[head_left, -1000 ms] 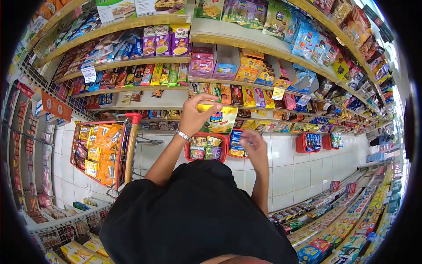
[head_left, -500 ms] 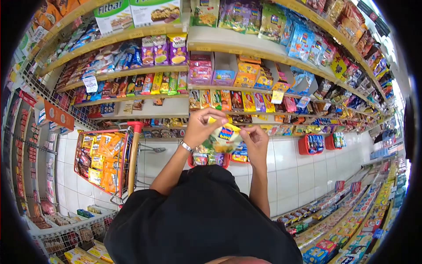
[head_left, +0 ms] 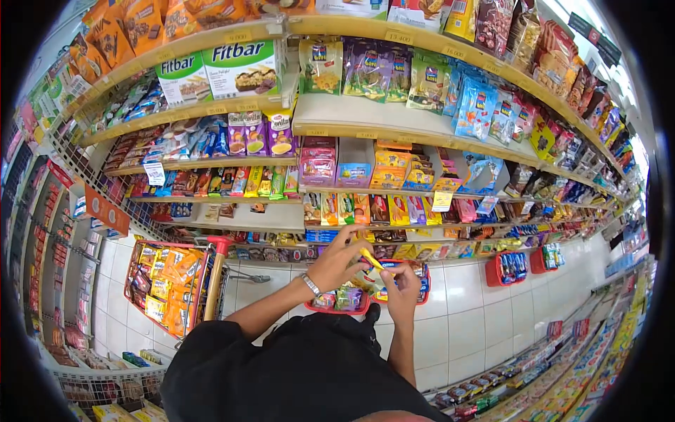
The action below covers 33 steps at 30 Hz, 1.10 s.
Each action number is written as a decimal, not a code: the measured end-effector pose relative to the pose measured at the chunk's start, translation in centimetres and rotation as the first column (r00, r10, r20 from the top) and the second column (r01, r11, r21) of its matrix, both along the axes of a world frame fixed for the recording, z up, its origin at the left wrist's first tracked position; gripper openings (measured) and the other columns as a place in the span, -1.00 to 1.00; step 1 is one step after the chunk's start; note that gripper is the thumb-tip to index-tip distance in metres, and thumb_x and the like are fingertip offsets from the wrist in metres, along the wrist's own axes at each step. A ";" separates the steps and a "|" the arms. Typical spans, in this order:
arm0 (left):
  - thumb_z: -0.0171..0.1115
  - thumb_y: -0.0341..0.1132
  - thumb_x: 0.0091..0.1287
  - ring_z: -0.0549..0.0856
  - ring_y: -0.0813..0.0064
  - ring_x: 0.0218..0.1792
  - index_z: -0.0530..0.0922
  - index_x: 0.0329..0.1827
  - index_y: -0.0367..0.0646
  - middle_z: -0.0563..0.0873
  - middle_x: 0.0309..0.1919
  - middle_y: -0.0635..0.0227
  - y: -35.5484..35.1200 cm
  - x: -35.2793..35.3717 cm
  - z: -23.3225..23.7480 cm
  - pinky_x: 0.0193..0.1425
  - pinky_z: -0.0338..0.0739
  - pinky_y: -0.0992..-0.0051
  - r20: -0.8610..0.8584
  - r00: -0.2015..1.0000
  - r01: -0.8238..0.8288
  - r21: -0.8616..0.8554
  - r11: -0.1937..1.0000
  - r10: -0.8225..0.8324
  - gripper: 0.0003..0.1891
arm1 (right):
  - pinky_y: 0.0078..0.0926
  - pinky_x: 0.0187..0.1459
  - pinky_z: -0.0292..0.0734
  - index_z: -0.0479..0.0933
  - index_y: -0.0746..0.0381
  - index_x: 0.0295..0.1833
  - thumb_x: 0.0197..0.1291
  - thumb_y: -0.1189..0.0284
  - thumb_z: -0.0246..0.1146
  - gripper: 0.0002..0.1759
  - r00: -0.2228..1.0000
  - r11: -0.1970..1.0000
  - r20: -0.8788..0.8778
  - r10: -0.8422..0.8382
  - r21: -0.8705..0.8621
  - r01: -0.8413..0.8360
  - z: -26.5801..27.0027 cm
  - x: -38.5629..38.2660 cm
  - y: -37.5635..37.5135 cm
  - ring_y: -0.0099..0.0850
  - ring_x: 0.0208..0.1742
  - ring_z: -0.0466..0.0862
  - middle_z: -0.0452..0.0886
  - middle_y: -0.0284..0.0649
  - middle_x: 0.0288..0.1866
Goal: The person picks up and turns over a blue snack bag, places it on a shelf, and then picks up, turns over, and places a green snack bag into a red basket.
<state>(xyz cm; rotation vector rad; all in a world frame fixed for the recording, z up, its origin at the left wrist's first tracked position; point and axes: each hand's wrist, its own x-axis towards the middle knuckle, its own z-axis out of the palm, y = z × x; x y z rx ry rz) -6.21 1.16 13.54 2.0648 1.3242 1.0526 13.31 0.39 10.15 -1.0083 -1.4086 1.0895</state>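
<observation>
My left hand (head_left: 337, 264) and right hand (head_left: 402, 290) both clamp their fingers on the snack packet (head_left: 371, 260). Gripping opposite edges holds it flat toward me.

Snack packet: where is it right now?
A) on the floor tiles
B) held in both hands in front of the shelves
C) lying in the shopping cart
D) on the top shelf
B: the yellow snack packet is pinched between the left hand and the right hand, above the red basket and well apart from the shopping cart.
</observation>
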 end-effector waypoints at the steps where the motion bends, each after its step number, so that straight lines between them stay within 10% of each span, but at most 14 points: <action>1: 0.47 -0.26 0.14 0.37 0.00 0.37 0.33 0.34 -0.06 0.20 0.39 0.01 0.2 0.5 -0.4 0.38 0.35 0.16 0.055 0.998 -0.006 -0.062 0.998 0.010 -0.30 | -0.64 -0.16 0.40 0.53 0.35 -0.27 0.19 0.63 0.31 -0.92 0.997 0.999 -0.067 -0.031 0.009 0.031 -0.2 0.6 0.1 -0.61 -0.24 0.50 0.55 -0.30 -0.31; 5: 0.66 -0.08 -0.13 0.23 0.04 0.47 -0.22 0.57 -0.17 0.10 0.47 -0.10 0.7 3.3 -2.0 0.51 0.18 0.17 0.265 0.964 0.057 -0.203 0.978 -0.001 0.34 | -0.63 -0.16 0.40 0.51 0.34 -0.26 0.18 0.66 0.31 -0.91 0.978 0.997 -0.193 -0.074 0.010 0.078 0.3 2.4 1.5 -0.59 -0.24 0.50 0.52 -0.30 -0.33; 16: 0.62 -0.16 -0.05 0.42 0.09 0.25 -0.02 0.54 -0.20 0.37 0.20 0.03 5.9 10.1 -2.4 0.38 0.32 0.24 0.120 0.992 -0.021 -0.069 0.997 0.029 0.17 | -0.57 -0.10 0.45 0.50 0.34 -0.24 0.19 0.66 0.29 -0.91 0.956 0.993 -0.273 0.104 0.082 -0.085 4.3 7.5 7.7 -0.50 -0.18 0.54 0.52 -0.22 -0.25; 18: 0.65 -0.13 -0.10 0.38 0.05 0.30 -0.05 0.54 -0.21 0.33 0.28 -0.01 7.1 10.9 -0.5 0.42 0.27 0.21 0.163 0.977 -0.163 0.158 0.974 0.137 0.22 | -0.58 -0.12 0.46 0.49 0.34 -0.23 0.19 0.67 0.28 -0.90 0.927 0.970 -0.304 0.218 0.176 -0.171 5.3 8.5 9.7 -0.51 -0.18 0.54 0.52 -0.21 -0.24; 22: 0.63 -0.25 -0.05 0.45 0.15 0.33 -0.05 0.53 -0.24 0.38 0.31 -0.02 8.3 12.1 0.7 0.38 0.36 0.26 0.433 0.886 -0.173 -0.027 0.984 0.168 0.17 | -0.54 -0.08 0.48 0.48 0.34 -0.21 0.18 0.67 0.30 -0.87 0.840 0.911 -0.353 0.412 0.179 -0.372 8.1 9.6 12.2 -0.48 -0.18 0.54 0.51 -0.20 -0.19; 26: 0.60 -0.32 -0.01 0.53 0.25 0.24 0.01 0.48 -0.28 0.49 0.23 0.06 9.9 12.0 1.5 0.35 0.40 0.29 0.347 0.869 -0.419 0.137 0.898 0.353 0.06 | -0.39 0.18 0.50 0.46 0.35 -0.02 0.14 0.69 0.31 -0.71 0.792 0.847 -0.335 0.510 0.354 -0.396 9.1 9.6 14.9 -0.34 0.07 0.58 0.52 -0.14 -0.07; 33: 0.48 -0.43 0.12 0.59 0.19 0.13 -0.13 0.48 -0.17 0.47 0.20 -0.03 18.7 3.5 12.0 0.18 0.57 0.31 0.510 0.796 -0.497 0.244 0.832 0.326 0.01 | -0.39 0.19 0.48 0.40 0.31 0.11 0.20 0.64 0.29 -0.62 0.823 0.882 -0.319 0.470 0.126 -0.454 5.8 15.0 17.8 -0.36 0.12 0.59 0.56 -0.16 0.03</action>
